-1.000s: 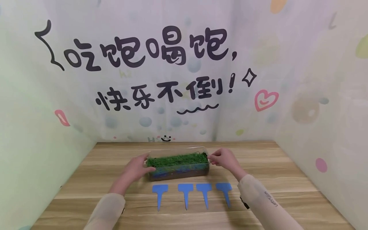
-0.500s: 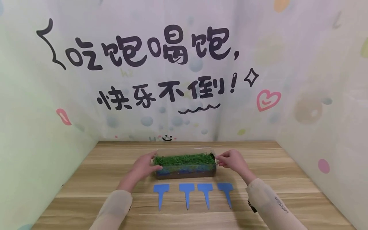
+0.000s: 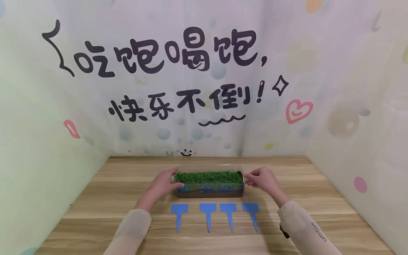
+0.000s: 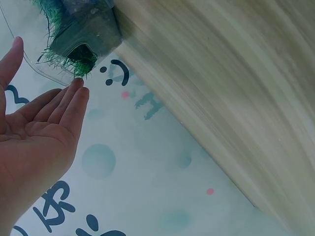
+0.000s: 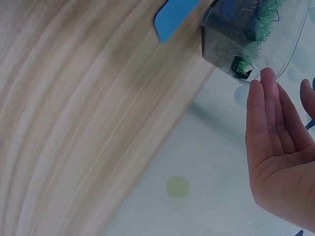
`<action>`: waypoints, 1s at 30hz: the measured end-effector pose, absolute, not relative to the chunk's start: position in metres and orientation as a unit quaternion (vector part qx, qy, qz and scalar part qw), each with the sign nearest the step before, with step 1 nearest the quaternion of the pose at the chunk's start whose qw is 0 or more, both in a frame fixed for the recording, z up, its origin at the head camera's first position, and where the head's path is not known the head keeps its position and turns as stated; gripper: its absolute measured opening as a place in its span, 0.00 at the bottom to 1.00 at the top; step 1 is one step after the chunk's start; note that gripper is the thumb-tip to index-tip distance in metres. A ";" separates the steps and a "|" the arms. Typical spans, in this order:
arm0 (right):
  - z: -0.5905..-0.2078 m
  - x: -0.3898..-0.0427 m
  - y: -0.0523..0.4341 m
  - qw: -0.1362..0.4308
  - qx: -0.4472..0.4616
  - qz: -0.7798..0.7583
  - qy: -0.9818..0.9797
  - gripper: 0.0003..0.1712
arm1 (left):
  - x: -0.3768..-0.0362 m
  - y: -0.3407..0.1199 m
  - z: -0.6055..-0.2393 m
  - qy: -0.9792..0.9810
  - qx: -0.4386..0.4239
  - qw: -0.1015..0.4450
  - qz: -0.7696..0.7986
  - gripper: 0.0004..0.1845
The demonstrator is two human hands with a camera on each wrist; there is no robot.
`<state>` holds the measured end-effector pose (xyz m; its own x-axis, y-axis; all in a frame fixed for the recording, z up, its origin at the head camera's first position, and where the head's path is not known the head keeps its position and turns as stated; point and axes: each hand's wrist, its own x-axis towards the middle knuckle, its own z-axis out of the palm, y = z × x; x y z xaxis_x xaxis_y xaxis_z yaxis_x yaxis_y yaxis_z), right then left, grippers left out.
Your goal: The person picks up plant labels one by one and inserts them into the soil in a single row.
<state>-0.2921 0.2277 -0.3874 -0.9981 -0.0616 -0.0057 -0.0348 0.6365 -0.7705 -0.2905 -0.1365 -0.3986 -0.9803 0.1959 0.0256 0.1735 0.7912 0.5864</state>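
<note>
Clear box [image 3: 210, 184] of green grass on table [image 3: 95, 198], centre, just behind four blue tags [image 3: 215, 215]. Wrist views cut off most of box; contact hard to judge. Left hand [image 3: 164, 184] at box's left end, fingers straight, flat. Right hand [image 3: 262, 180] at right end, fingers straight, gripping nothing.

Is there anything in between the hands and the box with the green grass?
Nothing visible. The left hand and the right hand have straight fingers right at the two ends of the clear grass box. The blue plant tags lie in front, out of the way.
</note>
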 end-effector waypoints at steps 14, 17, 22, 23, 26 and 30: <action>-0.385 -0.291 0.232 0.002 -0.042 -0.398 0.916 0.18 | -0.286 -0.134 -0.397 0.941 0.075 0.016 0.329 0.38; -0.384 -0.292 0.232 -0.012 -0.044 -0.377 0.925 0.17 | -0.286 -0.135 -0.398 0.939 0.067 0.016 0.337 0.37; -0.381 -0.293 0.230 -0.025 -0.057 -0.359 0.931 0.18 | -0.286 -0.136 -0.399 0.937 0.065 0.012 0.344 0.36; -0.380 -0.293 0.229 -0.028 -0.058 -0.357 0.932 0.18 | -0.286 -0.136 -0.399 0.936 0.066 0.011 0.346 0.35; -0.378 -0.293 0.227 -0.035 -0.069 -0.348 0.934 0.19 | -0.287 -0.136 -0.399 0.936 0.063 0.012 0.347 0.35; -0.374 -0.293 0.223 -0.043 -0.069 -0.335 0.939 0.20 | -0.287 -0.136 -0.399 0.936 0.062 0.014 0.346 0.35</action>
<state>-0.2929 0.2235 -0.3742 -0.9867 -0.1014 0.1274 -0.1592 0.7654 -0.6235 -0.2871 -0.1360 -0.3992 -0.9919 0.1256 0.0172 0.1065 0.7523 0.6502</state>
